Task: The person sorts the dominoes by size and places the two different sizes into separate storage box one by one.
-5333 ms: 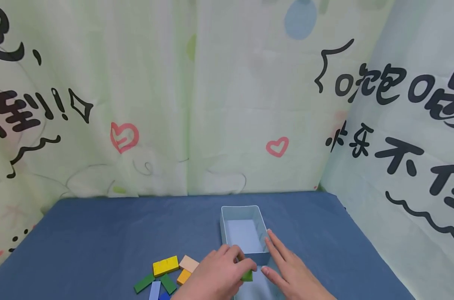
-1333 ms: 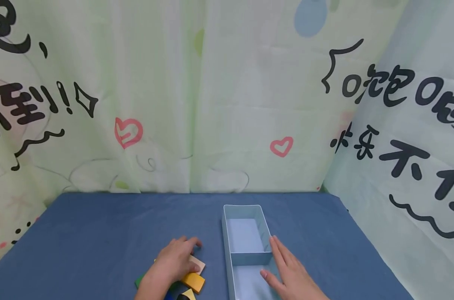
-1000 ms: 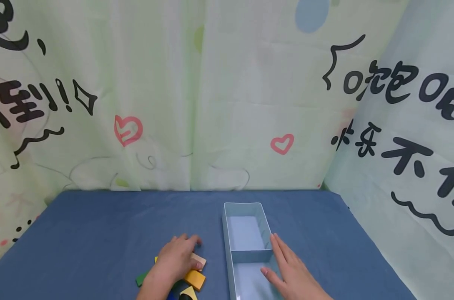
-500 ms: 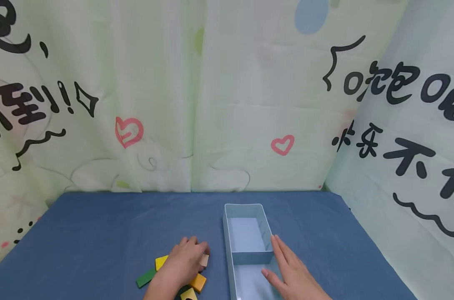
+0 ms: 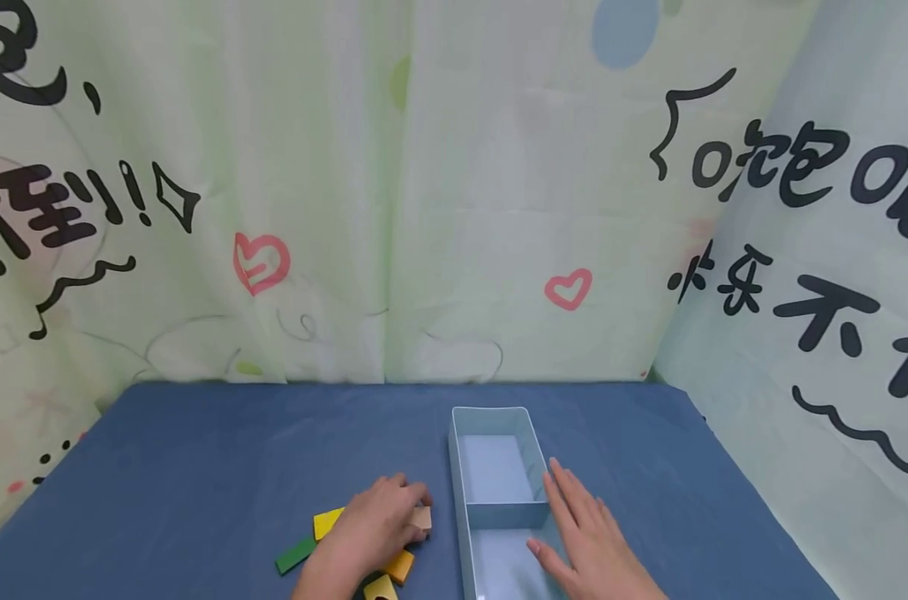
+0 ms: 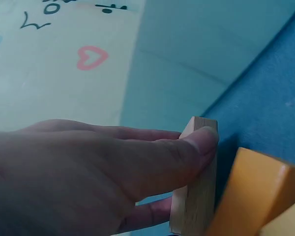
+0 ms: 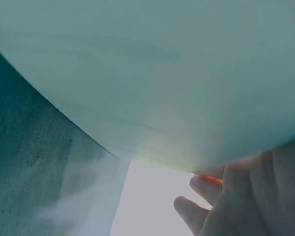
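My left hand (image 5: 374,529) pinches a plain light-wood block (image 5: 421,517) between thumb and fingers, at the right side of a small pile of blocks. The left wrist view shows the thumb pressed on the face of this wooden block (image 6: 194,201), next to an orange block (image 6: 250,191). My right hand (image 5: 592,542) has its fingers straight along the right wall of a long light-blue box (image 5: 458,500). Its thumb reaches over the near compartment. In the right wrist view the right hand (image 7: 250,196) shows at the lower right, and a pale surface fills much of the picture.
Around the left hand lie a yellow block (image 5: 326,523), a green block (image 5: 294,556), the orange block (image 5: 399,567) and a pale yellow block (image 5: 381,589) with a black mark. A divider (image 5: 506,515) splits the box. Blue cloth (image 5: 221,467) covers the table; printed curtains (image 5: 454,208) stand behind.
Five seconds ago my left hand held a green block over the box. Since returning to the pile, it has gripped the wooden block and shifted slightly right. My right hand's fingers have spread somewhat.
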Available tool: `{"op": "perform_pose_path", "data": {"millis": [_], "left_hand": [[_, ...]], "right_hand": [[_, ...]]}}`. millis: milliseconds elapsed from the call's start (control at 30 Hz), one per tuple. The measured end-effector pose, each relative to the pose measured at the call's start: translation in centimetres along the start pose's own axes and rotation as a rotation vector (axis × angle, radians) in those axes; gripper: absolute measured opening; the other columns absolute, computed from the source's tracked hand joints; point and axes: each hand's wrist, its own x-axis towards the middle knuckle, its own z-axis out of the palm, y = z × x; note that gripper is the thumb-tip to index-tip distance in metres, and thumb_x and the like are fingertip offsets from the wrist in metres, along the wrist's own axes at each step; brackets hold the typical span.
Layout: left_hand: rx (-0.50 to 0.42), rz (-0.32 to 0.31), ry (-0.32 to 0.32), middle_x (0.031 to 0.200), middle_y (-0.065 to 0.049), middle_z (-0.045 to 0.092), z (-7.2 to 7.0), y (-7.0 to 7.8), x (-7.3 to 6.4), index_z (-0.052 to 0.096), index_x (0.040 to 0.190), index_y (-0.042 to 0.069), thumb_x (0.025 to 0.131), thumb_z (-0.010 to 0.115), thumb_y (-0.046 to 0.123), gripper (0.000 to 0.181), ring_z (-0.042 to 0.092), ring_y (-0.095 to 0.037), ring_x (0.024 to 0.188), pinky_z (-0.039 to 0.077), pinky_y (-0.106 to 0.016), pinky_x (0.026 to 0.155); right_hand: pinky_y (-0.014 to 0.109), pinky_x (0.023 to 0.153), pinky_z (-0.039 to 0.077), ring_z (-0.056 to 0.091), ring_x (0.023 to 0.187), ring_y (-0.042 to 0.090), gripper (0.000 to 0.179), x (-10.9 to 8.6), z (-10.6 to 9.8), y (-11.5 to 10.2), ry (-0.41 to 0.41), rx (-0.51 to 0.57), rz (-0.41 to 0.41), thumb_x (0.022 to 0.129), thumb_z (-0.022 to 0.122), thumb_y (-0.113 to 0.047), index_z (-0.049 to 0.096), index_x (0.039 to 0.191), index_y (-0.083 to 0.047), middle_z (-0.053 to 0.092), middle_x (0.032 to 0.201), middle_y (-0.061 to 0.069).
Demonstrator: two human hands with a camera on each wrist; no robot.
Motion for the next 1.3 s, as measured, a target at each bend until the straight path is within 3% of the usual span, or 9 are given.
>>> {"op": "perform_pose_path", "data": {"millis": [133, 567, 800, 967, 1133, 1300], "left_hand": [[0.012, 0.037, 0.047, 0.086, 0.005, 0.050, -0.8, 0.4, -0.4, 0.058, 0.101, 0.026, 0.079, 0.066, 0.031, 0.024, 0.043, -0.013, 0.075, 0.039, -0.030, 0.058], [0.039, 0.161, 0.144, 0.083, 0.009, 0.048, -2.8, 2.9, -2.4, 0.058, 0.106, 0.025, 0.080, 0.063, 0.038, 0.029, 0.040, -0.007, 0.070, 0.035, -0.022, 0.053], [0.053, 0.258, 0.146, 0.084, 0.011, 0.048, -3.6, 4.7, -3.6, 0.057, 0.111, 0.025, 0.080, 0.063, 0.038, 0.034, 0.040, -0.003, 0.070, 0.038, -0.018, 0.058], [0.078, 0.358, 0.145, 0.093, 0.011, 0.052, -3.2, 5.9, -4.0, 0.057, 0.109, 0.026, 0.082, 0.061, 0.039, 0.030, 0.042, -0.002, 0.074, 0.040, -0.016, 0.062], [0.107, 0.493, 0.144, 0.090, 0.012, 0.051, -2.2, 7.0, -3.8, 0.056, 0.109, 0.027, 0.084, 0.058, 0.039, 0.027, 0.040, 0.001, 0.073, 0.035, -0.013, 0.059], [0.150, 0.536, 0.098, 0.093, 0.012, 0.052, -1.4, 7.8, -3.2, 0.055, 0.114, 0.029, 0.085, 0.056, 0.040, 0.030, 0.042, 0.001, 0.078, 0.035, -0.013, 0.063]], "right_hand": [[0.061, 0.096, 0.027, 0.024, 0.135, 0.025, 0.079, 0.1, -0.2, 0.0, 0.017, -0.009, -0.007, 0.083, 0.045, -0.061, 0.023, 0.143, -0.015, 0.018, 0.150, 0.000], [0.062, 0.094, 0.027, 0.030, 0.132, 0.025, 0.082, 0.2, -0.9, 0.2, -0.037, 0.051, -0.011, 0.081, 0.044, -0.064, 0.020, 0.144, -0.015, 0.018, 0.150, 0.000], [0.063, 0.093, 0.028, 0.030, 0.132, 0.026, 0.080, 0.2, -1.0, 0.6, -0.063, 0.080, -0.011, 0.082, 0.045, -0.061, 0.023, 0.143, -0.014, 0.021, 0.149, 0.001], [0.062, 0.092, 0.030, 0.035, 0.129, 0.027, 0.076, -0.1, -0.7, 0.6, -0.025, 0.075, -0.050, 0.084, 0.048, -0.057, 0.026, 0.142, -0.013, 0.025, 0.148, 0.002], [0.061, 0.092, 0.032, 0.034, 0.130, 0.027, 0.077, -0.1, -0.8, 0.6, -0.054, 0.088, -0.064, 0.084, 0.048, -0.056, 0.026, 0.141, -0.010, 0.024, 0.148, 0.004], [0.058, 0.092, 0.033, 0.035, 0.129, 0.026, 0.075, -0.1, -0.7, 0.7, -0.026, 0.085, -0.082, 0.084, 0.050, -0.054, 0.028, 0.141, -0.009, 0.025, 0.148, 0.004]]}}
